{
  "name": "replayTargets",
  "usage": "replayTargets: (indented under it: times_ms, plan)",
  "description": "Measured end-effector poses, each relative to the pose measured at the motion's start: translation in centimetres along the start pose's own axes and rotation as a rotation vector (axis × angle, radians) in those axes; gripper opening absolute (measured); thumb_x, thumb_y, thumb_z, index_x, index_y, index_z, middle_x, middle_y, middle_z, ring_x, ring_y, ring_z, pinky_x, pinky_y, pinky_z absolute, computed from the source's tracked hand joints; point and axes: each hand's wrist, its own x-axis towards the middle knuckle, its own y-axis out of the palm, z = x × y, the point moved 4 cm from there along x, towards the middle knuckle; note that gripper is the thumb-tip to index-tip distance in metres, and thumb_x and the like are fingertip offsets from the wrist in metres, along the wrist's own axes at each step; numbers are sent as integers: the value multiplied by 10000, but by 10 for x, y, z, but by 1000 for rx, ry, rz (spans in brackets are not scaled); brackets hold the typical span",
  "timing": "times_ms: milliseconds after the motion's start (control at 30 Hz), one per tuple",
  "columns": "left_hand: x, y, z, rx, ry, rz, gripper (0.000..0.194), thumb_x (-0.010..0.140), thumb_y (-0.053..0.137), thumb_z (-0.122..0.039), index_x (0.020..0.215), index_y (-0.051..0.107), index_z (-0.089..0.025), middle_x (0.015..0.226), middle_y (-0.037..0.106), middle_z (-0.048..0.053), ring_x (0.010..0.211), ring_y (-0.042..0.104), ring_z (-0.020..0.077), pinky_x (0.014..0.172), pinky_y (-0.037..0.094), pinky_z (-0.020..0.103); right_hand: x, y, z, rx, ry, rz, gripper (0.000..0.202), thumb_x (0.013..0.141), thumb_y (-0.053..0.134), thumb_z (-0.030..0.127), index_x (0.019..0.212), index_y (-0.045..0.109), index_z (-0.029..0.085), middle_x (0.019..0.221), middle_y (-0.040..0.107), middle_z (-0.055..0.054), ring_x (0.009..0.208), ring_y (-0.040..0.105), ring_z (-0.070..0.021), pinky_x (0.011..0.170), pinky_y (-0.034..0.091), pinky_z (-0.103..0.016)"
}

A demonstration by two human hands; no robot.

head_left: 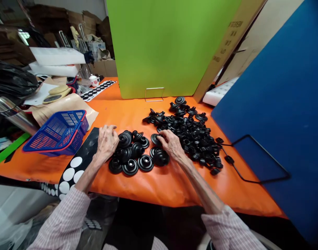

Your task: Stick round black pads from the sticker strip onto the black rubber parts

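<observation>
My left hand [106,141], its fingers curled, is at the left side of a loose group of black round stepped parts [130,166]. Whatever its fingertips may hold is hidden. Beneath that wrist runs a black strip with white round stickers [68,174]. My right hand [172,143] has its thumb and fingers closed on the edge of a black disc-shaped part [154,139] at the group's right side. Just below that hand sits another black part [161,158], tilted on a disc. Several parts in the group stand with hollow centres facing up.
A large pile of small black parts [192,137] spreads to the right. A blue basket [70,142] with a red rim stands at left. A green panel [171,48] rises behind; a blue panel [281,114] with a black wire handle leans at right. Orange sheeting [148,192] covers the table.
</observation>
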Motion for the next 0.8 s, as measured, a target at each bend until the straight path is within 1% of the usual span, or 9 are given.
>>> replayTargets:
  times_ms: [67, 133, 200, 267, 300, 400, 533, 667, 800]
  plan:
    - [-21, 0, -13, -252, -22, 105, 337, 876, 470, -300, 1089, 670, -131, 1029, 693, 130, 1013, 621, 273, 938, 459, 407, -17, -14, 20, 15, -8, -80, 139, 906, 484, 268, 927, 601, 195, 941, 607, -79, 856, 579, -204, 755, 483, -323]
    - [-50, 15, -27, -665, -122, 384, 405, 854, 548, -438, 1113, 651, -144, 968, 700, 111, 896, 655, 250, 807, 522, 380, -40, -26, 47, 72, -50, -171, 157, 929, 475, 299, 964, 594, 202, 960, 614, -80, 869, 591, -203, 755, 493, -321]
    - [-77, 30, -37, -1079, -269, 570, 460, 818, 618, -452, 1168, 623, -153, 1047, 685, 120, 911, 657, 240, 765, 542, 360, -61, -29, 72, 183, -142, -141, 148, 937, 479, 288, 984, 597, 212, 933, 632, -60, 847, 606, -190, 759, 501, -311]
    - [-98, 41, -38, -1359, -384, 601, 421, 794, 670, -395, 1137, 641, -153, 1121, 665, 126, 951, 645, 238, 759, 551, 346, -69, -28, 80, 274, -176, -51, 168, 939, 484, 294, 1037, 596, 216, 942, 655, -44, 835, 619, -177, 753, 509, -293]
    - [-105, 44, -36, -1428, -425, 591, 387, 786, 685, -368, 1103, 657, -147, 1134, 661, 127, 959, 640, 238, 756, 554, 342, -68, -28, 74, 257, -134, -36, 186, 946, 467, 292, 1057, 594, 213, 957, 657, -43, 841, 622, -172, 759, 508, -286]
    - [-124, 48, -24, -1454, -545, 583, 323, 777, 709, -344, 1025, 687, -137, 1109, 667, 126, 945, 635, 231, 744, 562, 342, -46, -24, 28, -88, 116, -41, 219, 940, 410, 218, 985, 623, 189, 967, 611, -72, 905, 608, -183, 821, 484, -294]
    - [-146, 48, -14, -1444, -627, 635, 297, 778, 716, -369, 989, 704, -160, 1074, 673, 112, 904, 641, 216, 744, 557, 343, -14, -4, -20, -189, 174, 54, 133, 831, 513, 151, 821, 639, 192, 873, 535, -54, 671, 550, -159, 609, 445, -279]
    - [-161, 53, -7, -1457, -674, 664, 337, 782, 710, -406, 1019, 702, -167, 992, 682, 105, 858, 645, 199, 771, 551, 357, -14, -3, -22, -197, 167, 87, 126, 843, 488, 189, 761, 584, 198, 882, 503, -49, 661, 509, -147, 585, 409, -268]
    - [-165, 53, -1, -1433, -661, 661, 329, 782, 716, -396, 1006, 693, -156, 1018, 664, 106, 897, 620, 188, 748, 552, 318, -48, -35, -11, -148, 170, 152, 163, 872, 457, 260, 727, 512, 211, 775, 520, -24, 685, 521, -154, 648, 433, -278]
